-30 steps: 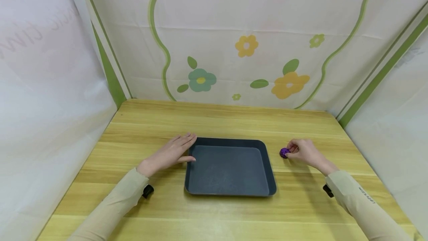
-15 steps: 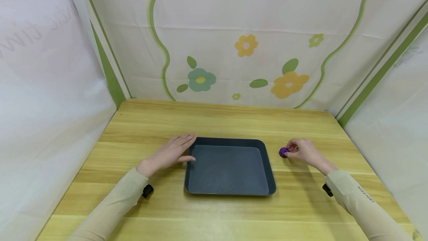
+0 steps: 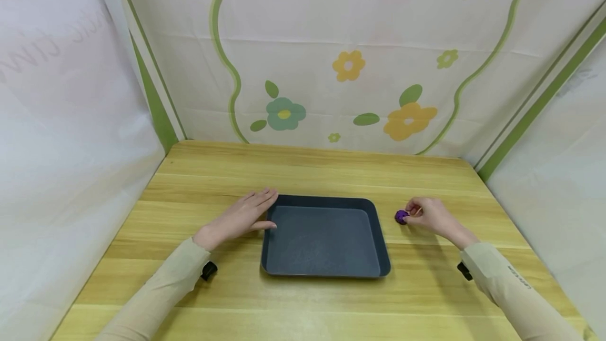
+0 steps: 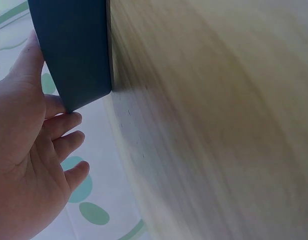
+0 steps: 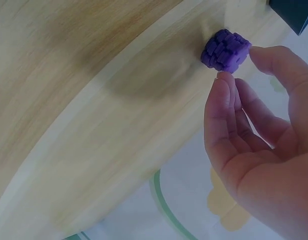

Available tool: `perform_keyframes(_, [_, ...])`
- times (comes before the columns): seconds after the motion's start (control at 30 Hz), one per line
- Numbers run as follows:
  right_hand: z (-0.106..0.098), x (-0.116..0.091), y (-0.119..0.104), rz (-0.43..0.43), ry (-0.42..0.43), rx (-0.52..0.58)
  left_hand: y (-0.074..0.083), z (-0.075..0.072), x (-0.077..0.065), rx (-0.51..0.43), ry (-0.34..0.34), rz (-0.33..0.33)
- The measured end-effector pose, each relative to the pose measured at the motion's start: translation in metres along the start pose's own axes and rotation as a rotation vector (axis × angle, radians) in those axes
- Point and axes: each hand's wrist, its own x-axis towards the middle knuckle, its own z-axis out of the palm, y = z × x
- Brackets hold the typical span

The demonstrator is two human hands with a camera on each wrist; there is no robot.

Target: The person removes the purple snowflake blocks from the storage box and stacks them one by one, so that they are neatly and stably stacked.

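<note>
A dark grey rectangular baking tray (image 3: pixel 322 241) lies on the wooden table in the head view. My left hand (image 3: pixel 241 217) rests at its far left corner, fingers straight over the rim and thumb across the left side. The left wrist view shows this hand (image 4: pixel 38 145) against the outside of the tray wall (image 4: pixel 76 55). Right of the tray, my right hand (image 3: pixel 433 218) pinches a small purple wheel-like piece (image 3: pixel 401 217) between thumb and fingertips. Up close, the purple piece (image 5: pixel 226 51) has chunky tread-like blocks, with the right hand's fingertips (image 5: pixel 225 82) at its edge.
The wooden table (image 3: pixel 307 309) runs back to a white fabric wall (image 3: pixel 303 25) printed with flowers and leaves. White side curtains (image 3: pixel 71 146) hang at left and right. A black wrist strap piece (image 3: pixel 209 270) shows under the left sleeve.
The purple piece has shifted very slightly left at the right fingertips. Both hands and the tray hold almost the same places.
</note>
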Motion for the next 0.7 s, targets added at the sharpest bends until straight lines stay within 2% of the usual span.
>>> perform_keyframes(0.17, [-0.004, -0.003, 0.002, 0.001, 0.041, 0.024, -0.001, 0.001, 0.001, 0.002, 0.0, -0.003])
perform_keyframes(0.43, [-0.003, -0.004, 0.01, 0.009, 0.11, -0.004, -0.001, 0.003, -0.001, 0.011, 0.0, -0.008])
perform_keyframes(0.57, [0.003, -0.005, 0.015, -0.006, 0.172, -0.02, -0.001, 0.005, -0.005, -0.022, -0.001, -0.05])
perform_keyframes(0.7, [0.007, -0.006, 0.024, -0.022, 0.252, -0.039, -0.01, 0.005, -0.007, -0.088, 0.03, -0.109])
